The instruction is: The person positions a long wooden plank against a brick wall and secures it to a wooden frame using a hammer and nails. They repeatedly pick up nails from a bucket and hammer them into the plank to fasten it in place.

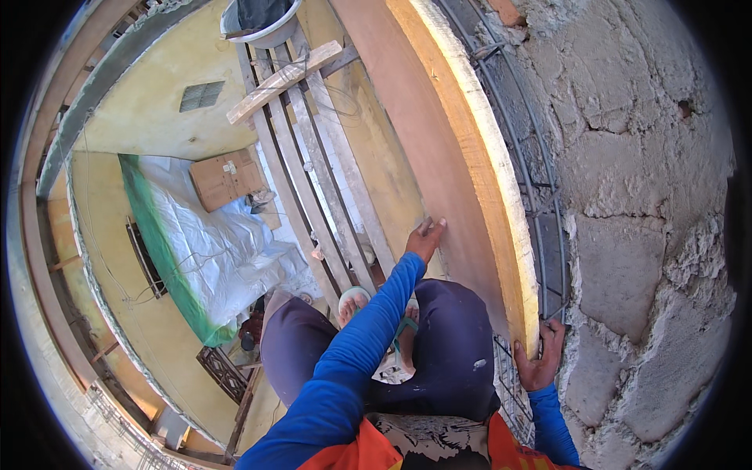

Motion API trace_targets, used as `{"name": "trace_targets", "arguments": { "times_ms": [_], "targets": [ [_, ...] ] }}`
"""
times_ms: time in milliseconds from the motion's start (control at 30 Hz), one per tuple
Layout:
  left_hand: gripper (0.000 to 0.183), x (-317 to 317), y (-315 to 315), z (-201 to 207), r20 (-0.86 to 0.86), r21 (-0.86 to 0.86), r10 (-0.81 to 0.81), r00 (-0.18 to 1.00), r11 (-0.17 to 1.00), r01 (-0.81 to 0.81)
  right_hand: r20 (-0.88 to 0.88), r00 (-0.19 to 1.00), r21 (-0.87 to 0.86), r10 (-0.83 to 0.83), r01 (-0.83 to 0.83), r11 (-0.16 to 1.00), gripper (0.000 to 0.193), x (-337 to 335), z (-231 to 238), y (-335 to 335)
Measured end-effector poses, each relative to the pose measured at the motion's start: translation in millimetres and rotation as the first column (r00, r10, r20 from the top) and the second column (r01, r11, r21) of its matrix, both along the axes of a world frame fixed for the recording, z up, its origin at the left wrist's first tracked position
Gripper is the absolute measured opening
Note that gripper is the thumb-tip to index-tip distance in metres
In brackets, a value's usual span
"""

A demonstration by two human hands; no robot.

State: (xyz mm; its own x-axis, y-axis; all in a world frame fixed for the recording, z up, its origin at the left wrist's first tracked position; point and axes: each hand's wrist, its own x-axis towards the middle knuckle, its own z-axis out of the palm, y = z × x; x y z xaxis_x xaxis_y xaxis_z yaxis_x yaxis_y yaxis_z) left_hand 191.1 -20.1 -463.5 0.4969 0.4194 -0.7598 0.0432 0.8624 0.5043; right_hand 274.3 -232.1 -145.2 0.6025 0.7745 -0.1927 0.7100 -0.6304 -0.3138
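A long wooden board [462, 149] stands on edge along the wall top, its broad face reddish brown and its top edge pale raw wood. My right hand [539, 359] grips the board's near end, thumb on one side and fingers on the other. My left hand [425, 239] is at the lower part of the board's brown face, thumb and fingers pinched together. What lies between those fingertips, if anything, is too small to make out. Steel reinforcing bars [540, 184] tied together run beside the board, between it and the rough block wall [627, 258].
Below me is a scaffold of narrow planks [301, 168], where my sandalled feet [354, 304] stand. A crosspiece of timber [286, 81] and a bucket [270, 33] sit on its far part. Lower left are silvery sheeting [211, 243], a cardboard box [227, 180] and loose wires.
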Motion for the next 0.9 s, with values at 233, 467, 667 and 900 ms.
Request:
{"name": "trace_targets", "arguments": {
  "times_ms": [233,467,667,900],
  "targets": [
    [0.072,31,-2,54,-0.047,-0.156,0.198,0.979,0.967,-0.203,-0.122,0.987,-0.007,-0.105,0.105,0.994,0.050,7,12,3],
    [0.083,9,-11,227,0.223,-0.168,0.192,0.956,0.973,-0.156,-0.160,0.983,0.040,-0.088,0.096,0.995,0.054,17,3,-8],
    [0.065,40,-5,295,-0.076,0.266,0.041,0.996,0.964,-0.019,-0.170,0.975,-0.009,-0.143,0.144,0.990,0.053,11,4,-11],
    [0.082,39,28,303,-0.433,0.145,-0.196,0.880,0.948,0.282,-0.144,0.981,-0.087,-0.130,0.119,0.989,0.050,8,12,2]
  ]
}}
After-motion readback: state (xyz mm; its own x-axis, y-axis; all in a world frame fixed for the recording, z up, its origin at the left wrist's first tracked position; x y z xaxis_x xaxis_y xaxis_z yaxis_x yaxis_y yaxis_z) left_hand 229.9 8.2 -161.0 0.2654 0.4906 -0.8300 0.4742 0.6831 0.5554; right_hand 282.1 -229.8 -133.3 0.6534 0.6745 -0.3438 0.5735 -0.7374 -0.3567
